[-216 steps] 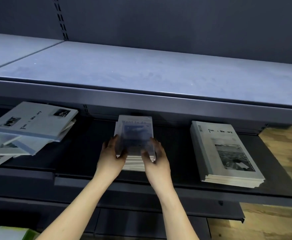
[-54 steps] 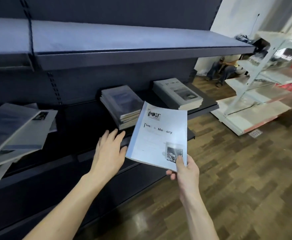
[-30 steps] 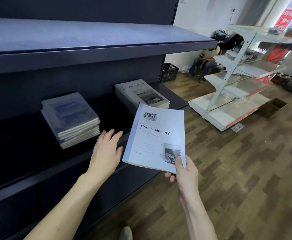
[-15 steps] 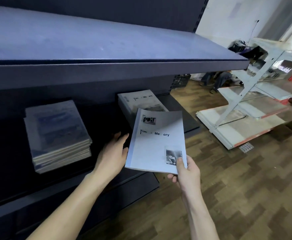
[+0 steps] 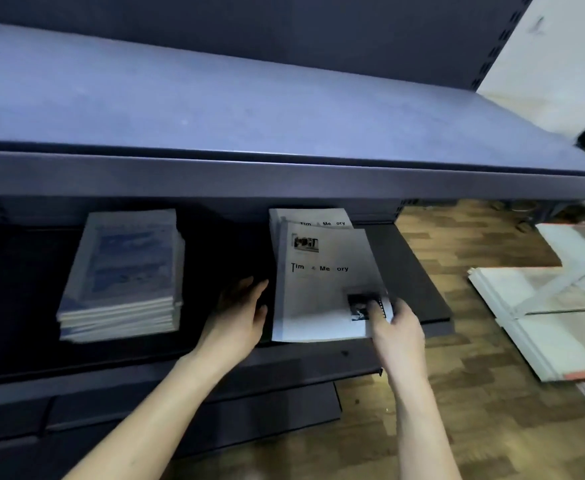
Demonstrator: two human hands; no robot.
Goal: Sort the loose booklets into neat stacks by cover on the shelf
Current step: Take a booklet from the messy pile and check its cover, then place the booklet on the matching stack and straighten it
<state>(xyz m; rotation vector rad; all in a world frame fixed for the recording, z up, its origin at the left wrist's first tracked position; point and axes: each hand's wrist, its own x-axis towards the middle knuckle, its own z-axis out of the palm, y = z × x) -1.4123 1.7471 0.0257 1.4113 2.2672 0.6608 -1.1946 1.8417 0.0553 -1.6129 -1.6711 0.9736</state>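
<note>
I'm laying the booklet (image 5: 322, 285) on the stack (image 5: 310, 216) at one o'clock; right hand (image 5: 393, 327) pinches its corner, left hand (image 5: 240, 317) loose, empty. Next: square edges.

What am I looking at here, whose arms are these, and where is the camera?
There is no machine here: these are a person's two bare arms, filmed by a wide-angle camera worn on the head, looking forward and down. In front stands a dark metal shelf unit. On its lower shelf lie two stacks: a pile of booklets with blue covers on the left, and a pile of white booklets titled Time & Memory on the right. The right hand pinches the near corner of one more white Time & Memory booklet, which lies over the white pile, not yet squared up with it. The left hand is open beside the booklet's left edge, holding nothing. Beyond the shelf is wooden flooring.
</note>
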